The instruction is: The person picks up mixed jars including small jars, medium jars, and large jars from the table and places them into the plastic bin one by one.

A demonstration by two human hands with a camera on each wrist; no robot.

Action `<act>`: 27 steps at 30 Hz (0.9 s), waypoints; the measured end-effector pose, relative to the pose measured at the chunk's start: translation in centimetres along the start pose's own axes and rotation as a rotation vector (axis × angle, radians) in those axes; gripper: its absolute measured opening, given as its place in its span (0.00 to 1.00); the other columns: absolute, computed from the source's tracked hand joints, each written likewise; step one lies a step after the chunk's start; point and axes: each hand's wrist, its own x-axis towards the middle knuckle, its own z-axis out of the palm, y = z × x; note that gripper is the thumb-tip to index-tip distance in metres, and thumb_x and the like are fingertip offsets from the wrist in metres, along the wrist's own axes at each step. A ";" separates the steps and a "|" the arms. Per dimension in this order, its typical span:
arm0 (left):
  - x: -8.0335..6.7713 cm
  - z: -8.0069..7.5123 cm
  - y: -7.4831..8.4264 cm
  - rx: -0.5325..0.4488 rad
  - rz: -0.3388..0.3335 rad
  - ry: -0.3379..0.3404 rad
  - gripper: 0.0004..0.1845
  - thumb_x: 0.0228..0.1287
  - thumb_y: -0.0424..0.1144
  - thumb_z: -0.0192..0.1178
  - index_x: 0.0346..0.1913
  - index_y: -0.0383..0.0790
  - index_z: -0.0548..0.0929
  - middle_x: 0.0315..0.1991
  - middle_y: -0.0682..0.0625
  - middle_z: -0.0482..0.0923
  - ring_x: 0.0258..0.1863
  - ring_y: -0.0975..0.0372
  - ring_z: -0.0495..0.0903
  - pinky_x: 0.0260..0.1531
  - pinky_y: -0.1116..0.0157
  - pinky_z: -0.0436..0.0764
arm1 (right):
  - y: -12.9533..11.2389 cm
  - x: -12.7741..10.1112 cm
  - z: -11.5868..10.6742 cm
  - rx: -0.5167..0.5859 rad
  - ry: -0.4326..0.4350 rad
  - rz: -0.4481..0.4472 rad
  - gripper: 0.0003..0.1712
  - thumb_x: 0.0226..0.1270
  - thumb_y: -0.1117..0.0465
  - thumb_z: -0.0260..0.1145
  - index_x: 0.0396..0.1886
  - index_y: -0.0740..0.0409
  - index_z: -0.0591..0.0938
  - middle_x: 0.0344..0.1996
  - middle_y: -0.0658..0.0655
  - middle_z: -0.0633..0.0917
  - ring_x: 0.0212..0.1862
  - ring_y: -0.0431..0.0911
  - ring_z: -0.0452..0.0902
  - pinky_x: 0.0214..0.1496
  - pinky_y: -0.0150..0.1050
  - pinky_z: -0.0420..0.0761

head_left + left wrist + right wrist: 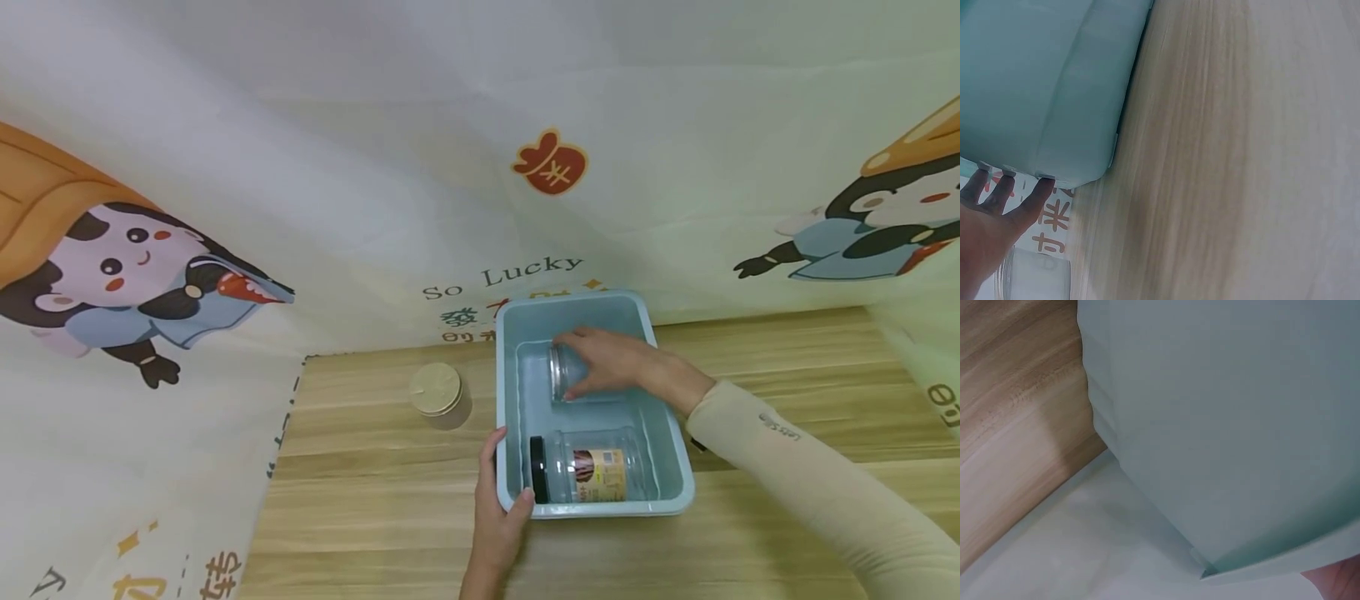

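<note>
Here our right hand (611, 360) curls around a clear jar (564, 372) inside the blue bin (592, 504); our left hand (504, 500) seemingly grips its rim. Smooth glass could slip and strike the labelled jar (588, 476).

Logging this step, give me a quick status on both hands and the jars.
Right hand grips clear jar inside blue bin. Left hand holds bin's near-left corner. Black-lidded jar lies on its side in bin; tan-lidded jar stands outside, left.

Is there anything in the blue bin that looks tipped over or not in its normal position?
Yes. The black-lidded jar lies on its side at the near end of the bin. The clear jar under the right hand also lies sideways. Nothing spilled.
</note>
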 end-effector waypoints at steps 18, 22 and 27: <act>-0.1 0.2 -0.2 0.011 -0.001 0.004 0.39 0.60 0.41 0.60 0.74 0.38 0.59 0.64 0.33 0.69 0.56 0.41 0.73 0.58 0.55 0.73 | -0.2 0.6 0.4 0.003 -0.017 0.004 0.53 0.52 0.41 0.77 0.73 0.58 0.67 0.69 0.67 0.70 0.68 0.61 0.66 0.67 0.56 0.68; -0.2 0.2 -0.3 0.006 0.004 0.005 0.39 0.60 0.41 0.60 0.74 0.39 0.59 0.63 0.33 0.69 0.56 0.41 0.73 0.58 0.56 0.74 | -0.2 0.5 0.3 0.009 -0.005 -0.002 0.53 0.53 0.42 0.77 0.74 0.58 0.66 0.69 0.68 0.69 0.69 0.62 0.65 0.67 0.57 0.67; -0.1 0.2 -0.4 0.006 0.013 0.004 0.39 0.60 0.40 0.60 0.74 0.41 0.60 0.63 0.35 0.70 0.56 0.44 0.74 0.58 0.58 0.74 | -0.2 0.3 0.3 0.008 0.024 -0.017 0.52 0.54 0.42 0.76 0.74 0.57 0.66 0.70 0.67 0.68 0.70 0.63 0.64 0.68 0.58 0.66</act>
